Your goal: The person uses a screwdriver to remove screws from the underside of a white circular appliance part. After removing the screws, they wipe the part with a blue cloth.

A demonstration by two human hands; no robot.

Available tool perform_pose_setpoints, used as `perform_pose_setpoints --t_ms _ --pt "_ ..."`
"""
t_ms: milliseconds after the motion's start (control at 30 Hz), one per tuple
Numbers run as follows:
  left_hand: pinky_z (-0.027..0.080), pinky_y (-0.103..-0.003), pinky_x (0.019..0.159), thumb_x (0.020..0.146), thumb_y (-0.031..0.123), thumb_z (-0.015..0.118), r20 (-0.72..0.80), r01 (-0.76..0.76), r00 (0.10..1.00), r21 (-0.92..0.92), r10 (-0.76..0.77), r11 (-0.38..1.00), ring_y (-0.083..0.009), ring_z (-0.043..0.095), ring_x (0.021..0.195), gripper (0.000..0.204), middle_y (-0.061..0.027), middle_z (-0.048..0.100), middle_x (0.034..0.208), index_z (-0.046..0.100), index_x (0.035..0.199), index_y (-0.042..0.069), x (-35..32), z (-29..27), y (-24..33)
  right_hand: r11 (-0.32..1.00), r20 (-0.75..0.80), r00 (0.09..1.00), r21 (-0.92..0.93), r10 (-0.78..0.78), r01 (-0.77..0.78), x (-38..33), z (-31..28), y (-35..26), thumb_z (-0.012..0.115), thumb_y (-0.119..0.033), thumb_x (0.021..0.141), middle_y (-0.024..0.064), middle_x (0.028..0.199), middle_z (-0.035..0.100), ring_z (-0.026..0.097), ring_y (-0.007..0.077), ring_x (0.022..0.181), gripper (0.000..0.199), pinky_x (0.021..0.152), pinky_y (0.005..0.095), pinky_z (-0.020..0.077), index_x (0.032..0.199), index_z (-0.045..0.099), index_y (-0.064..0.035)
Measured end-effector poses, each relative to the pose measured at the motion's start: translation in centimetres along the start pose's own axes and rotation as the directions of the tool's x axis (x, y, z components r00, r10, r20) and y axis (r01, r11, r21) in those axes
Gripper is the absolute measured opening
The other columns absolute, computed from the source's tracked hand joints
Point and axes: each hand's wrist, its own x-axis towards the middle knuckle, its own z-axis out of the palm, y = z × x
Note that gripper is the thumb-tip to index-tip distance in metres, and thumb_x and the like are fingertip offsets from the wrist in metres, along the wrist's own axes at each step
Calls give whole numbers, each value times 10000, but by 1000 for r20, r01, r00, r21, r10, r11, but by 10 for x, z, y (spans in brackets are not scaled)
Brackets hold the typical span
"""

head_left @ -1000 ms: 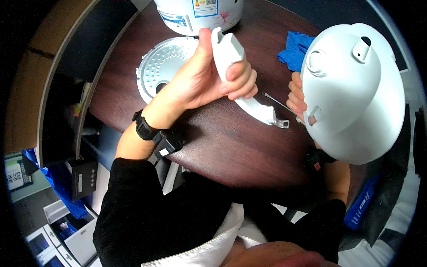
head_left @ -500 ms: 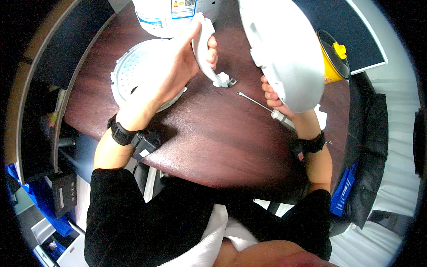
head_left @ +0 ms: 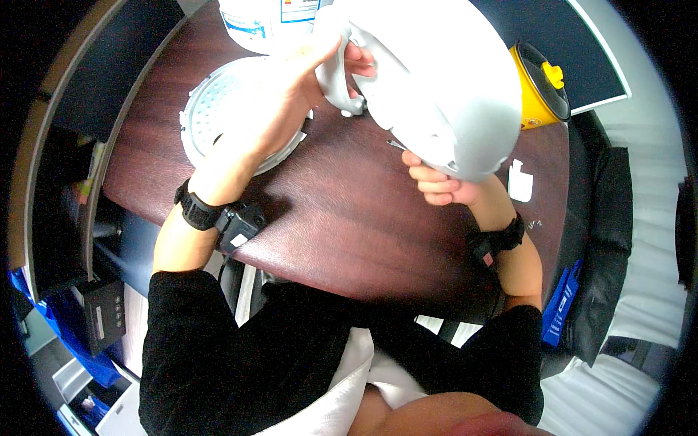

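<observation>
My left hand [head_left: 287, 109] is closed around a curved white plastic handle piece [head_left: 333, 81], its fingers coming round the far side. A large white domed plastic cover [head_left: 458, 87] is gripped at its near edge by my right hand [head_left: 445, 182]. The cover is tilted above the table, and its far left edge meets or overlaps the handle piece; whether they are joined cannot be told. Under the cover only the tip of a screwdriver [head_left: 395, 144] shows. A round white plate with small holes [head_left: 203, 120] lies beneath my left forearm.
A white container or appliance body with labels [head_left: 251, 29] stands at the far edge. To the right are a yellow canister with a black lid [head_left: 531, 94], a small white piece [head_left: 520, 183] and tiny metal bits [head_left: 534, 224]. The dark wooden tabletop [head_left: 349, 232] has a curved near edge.
My right hand has brought the domed cover leftward to the handle piece, and the cover now hides most of the screwdriver. My left hand has stayed in nearly the same place.
</observation>
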Motion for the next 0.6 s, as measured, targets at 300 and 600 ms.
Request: perform_pose_setpoints --t_ms 300,600 --pt "451 -302 737 895 350 455 65 2 998 136 -11 991 -191 585 901 357 -91 601 976 580 977 26 -3 -1 6 974 34 974 38 224 -225 22 4 17 339 -336 889 -69 432 285 310 71 351 302 347 230 277 667 391 -138" --pt "479 -318 740 919 273 420 122 56 989 222 -85 973 -239 596 892 337 -144 571 1010 543 1012 -27 -9 9 5 959 -63 975 -181 212 -220 25 27 6 255 -364 877 -56 423 233 241 91 320 405 303 274 307 548 324 -139"
